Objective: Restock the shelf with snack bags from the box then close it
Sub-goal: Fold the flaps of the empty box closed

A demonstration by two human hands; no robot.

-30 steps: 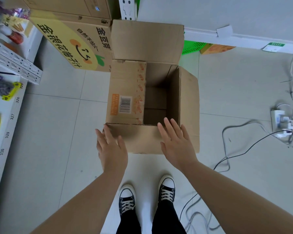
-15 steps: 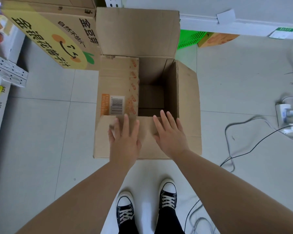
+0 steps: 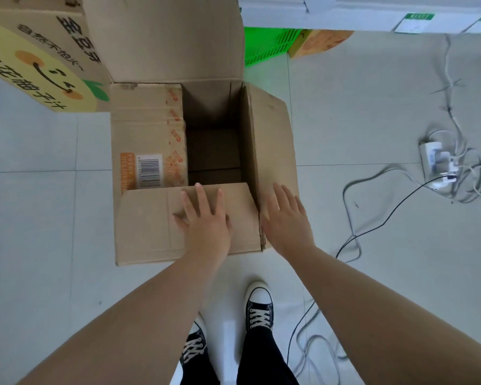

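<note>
Within the last second you moved from both hands sitting at the near edge of the box to working two separate flaps. The near flap, which had hung outward toward your feet, was now folded in over the opening, with your left hand spread flat on top and pressing it down. Your right hand, fingers straight and apart, had slid across to lie against the right flap, which stood up and leaned outward; neither hand gripped anything. The left flap with the barcode label already lay folded in, and the far flap stood upright. No snack bags showed in the dark bottom, so restocking looked finished and closing was underway, with two flaps left to fold. The box sat on the floor just ahead of your shoes, mouth facing straight up. Its longer side seemed to run away from you, though the wide lens made that uncertain.
</note>
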